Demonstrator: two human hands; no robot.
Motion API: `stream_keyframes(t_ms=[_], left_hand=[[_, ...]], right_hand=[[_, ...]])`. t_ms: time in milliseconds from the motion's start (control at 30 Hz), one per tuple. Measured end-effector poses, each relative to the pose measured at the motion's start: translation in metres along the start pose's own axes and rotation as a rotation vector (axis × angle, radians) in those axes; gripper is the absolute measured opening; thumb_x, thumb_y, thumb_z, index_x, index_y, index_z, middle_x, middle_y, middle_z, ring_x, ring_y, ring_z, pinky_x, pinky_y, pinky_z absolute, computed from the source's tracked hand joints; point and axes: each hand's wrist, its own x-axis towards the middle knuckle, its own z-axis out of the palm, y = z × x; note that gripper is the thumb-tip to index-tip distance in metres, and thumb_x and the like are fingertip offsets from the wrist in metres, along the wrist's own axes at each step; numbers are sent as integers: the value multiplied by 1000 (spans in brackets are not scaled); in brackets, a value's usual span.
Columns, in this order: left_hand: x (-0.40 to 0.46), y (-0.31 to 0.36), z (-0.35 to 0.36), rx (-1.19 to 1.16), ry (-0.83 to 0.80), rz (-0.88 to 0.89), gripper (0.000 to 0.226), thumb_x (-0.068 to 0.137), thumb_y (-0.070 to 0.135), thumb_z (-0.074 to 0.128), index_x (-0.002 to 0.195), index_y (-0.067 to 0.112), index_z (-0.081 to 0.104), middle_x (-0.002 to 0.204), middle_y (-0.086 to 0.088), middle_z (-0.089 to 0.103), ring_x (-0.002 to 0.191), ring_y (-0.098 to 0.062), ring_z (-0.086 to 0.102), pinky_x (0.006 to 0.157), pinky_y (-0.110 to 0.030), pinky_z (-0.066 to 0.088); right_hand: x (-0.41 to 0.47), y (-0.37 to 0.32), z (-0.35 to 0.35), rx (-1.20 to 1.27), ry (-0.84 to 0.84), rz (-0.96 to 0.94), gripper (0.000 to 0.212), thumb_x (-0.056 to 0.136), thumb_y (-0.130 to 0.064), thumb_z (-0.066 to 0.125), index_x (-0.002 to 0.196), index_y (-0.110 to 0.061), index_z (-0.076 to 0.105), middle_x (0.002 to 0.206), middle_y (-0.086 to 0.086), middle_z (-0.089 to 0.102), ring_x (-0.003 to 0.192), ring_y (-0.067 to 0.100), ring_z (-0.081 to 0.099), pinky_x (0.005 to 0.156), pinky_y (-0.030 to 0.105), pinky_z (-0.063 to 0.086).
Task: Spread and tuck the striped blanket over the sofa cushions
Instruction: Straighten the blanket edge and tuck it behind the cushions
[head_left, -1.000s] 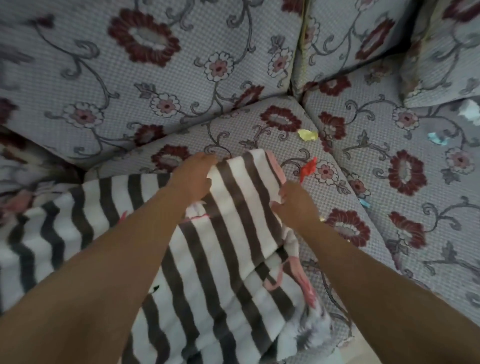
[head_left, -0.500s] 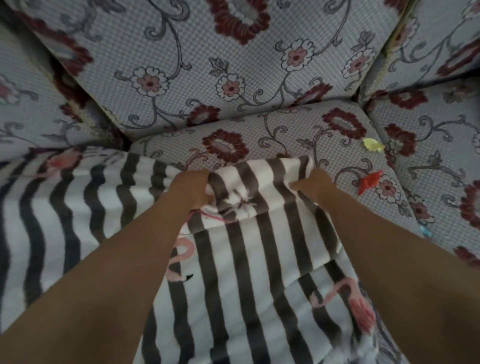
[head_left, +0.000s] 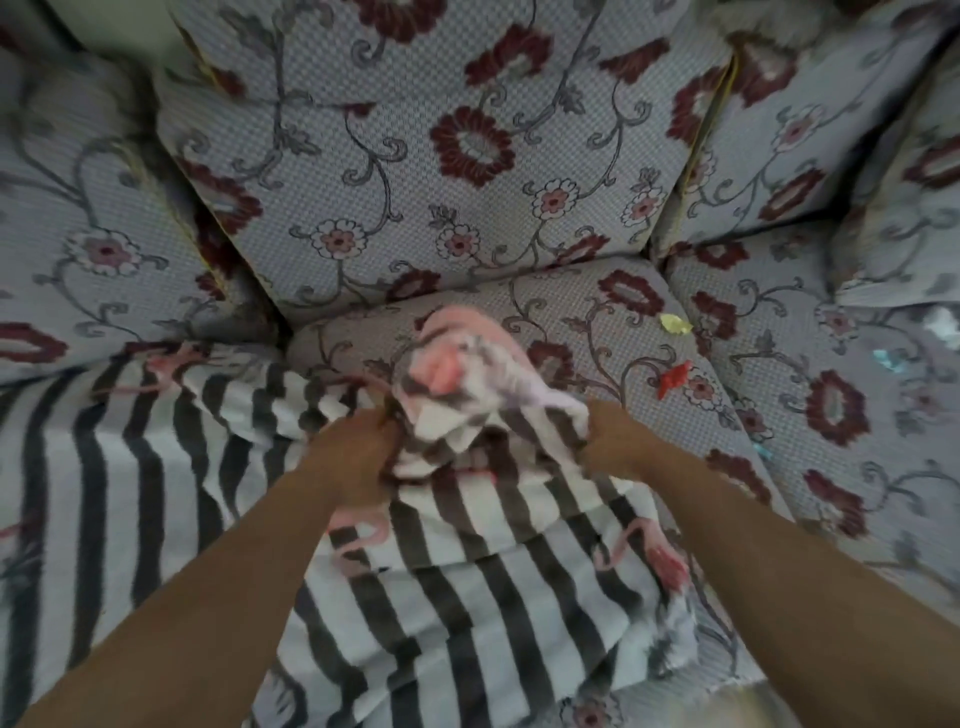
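Note:
A black-and-white striped blanket (head_left: 156, 493) with pink flamingo prints covers the left seat cushion and part of the middle seat cushion (head_left: 597, 312). My left hand (head_left: 353, 457) and my right hand (head_left: 615, 439) each grip the blanket's far edge. Between them the edge is bunched and lifted into a blurred pink, white and grey fold (head_left: 457, 374) above the middle seat. The blanket's right side (head_left: 649, 597) lies rumpled near the seat's front.
Grey floral back cushions (head_left: 415, 156) stand behind the seats. The right seat cushion (head_left: 831, 415) is bare apart from small scraps: a yellow one (head_left: 674, 323), a red one (head_left: 672, 376) and pale blue bits (head_left: 885, 358).
Both hands have lifted and bunched the blanket's far edge, flipping a fold up and toward the back cushions. The camera view has shifted left and closer.

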Motion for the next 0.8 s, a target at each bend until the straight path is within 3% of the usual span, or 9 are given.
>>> stream_keyframes(t_ms=[67, 133, 267, 367, 500, 567, 667, 733, 800], left_hand=[[-18, 6, 29, 33, -330, 35, 38, 73, 36, 63, 106, 17, 61, 109, -4, 64, 100, -25, 62, 81, -35, 53], [-25, 8, 46, -98, -387, -7, 28, 82, 31, 60, 105, 15, 64, 114, -2, 64, 104, -21, 60, 90, -34, 50], [-15, 4, 66, -275, -163, -99, 38, 82, 20, 61, 118, 18, 51, 122, -5, 56, 112, -24, 54, 96, -38, 46], [-11, 13, 75, -372, -140, -149, 42, 81, 22, 65, 119, 17, 48, 117, -6, 57, 109, -27, 56, 91, -38, 48], [-5, 38, 75, -457, -152, -265, 37, 85, 41, 62, 100, 8, 53, 93, -8, 59, 94, -28, 58, 76, -33, 42], [-4, 52, 77, -479, -139, -271, 27, 86, 35, 61, 76, 11, 52, 70, -3, 53, 80, -25, 60, 67, -29, 42], [-5, 65, 64, -741, -53, -294, 34, 89, 26, 54, 60, 10, 51, 58, -2, 50, 61, -21, 56, 55, -24, 41], [-4, 67, 44, -1049, -33, -302, 17, 84, 16, 61, 68, 11, 57, 65, -2, 56, 62, -17, 55, 59, -28, 46], [-2, 69, 16, -1214, -76, -231, 6, 81, 4, 62, 86, 4, 62, 77, -7, 63, 70, -20, 60, 68, -36, 51]], right_hand=[[-14, 16, 19, -205, -362, 103, 37, 67, -5, 70, 95, -24, 53, 99, 3, 55, 94, 27, 58, 72, 36, 50], [-21, 23, 38, -151, -459, 163, 33, 72, -9, 72, 88, -29, 53, 98, 3, 56, 96, 29, 58, 79, 39, 52], [-20, 16, 68, 25, -392, 115, 51, 76, -24, 75, 119, -19, 48, 113, 4, 56, 107, 23, 53, 90, 33, 45], [-17, 1, 101, 73, -291, -28, 28, 76, -25, 77, 95, -19, 58, 98, 1, 58, 96, 18, 55, 89, 30, 44], [-16, -18, 149, -67, -363, -142, 15, 81, -39, 66, 75, -31, 55, 87, -7, 58, 82, 11, 53, 72, 26, 39], [-16, -22, 171, -18, -401, -121, 20, 82, -35, 63, 74, -29, 47, 79, -10, 51, 77, 12, 52, 64, 24, 40], [-20, -21, 192, 190, -397, -52, 40, 73, -39, 74, 99, -21, 49, 93, -8, 57, 89, 14, 56, 77, 28, 50], [-25, -17, 202, 263, -403, 28, 70, 63, -48, 78, 119, -19, 48, 115, -5, 58, 107, 17, 54, 90, 33, 47], [-31, -17, 207, 486, -367, 99, 73, 59, -45, 81, 121, -20, 51, 121, -2, 61, 112, 20, 57, 95, 38, 47]])
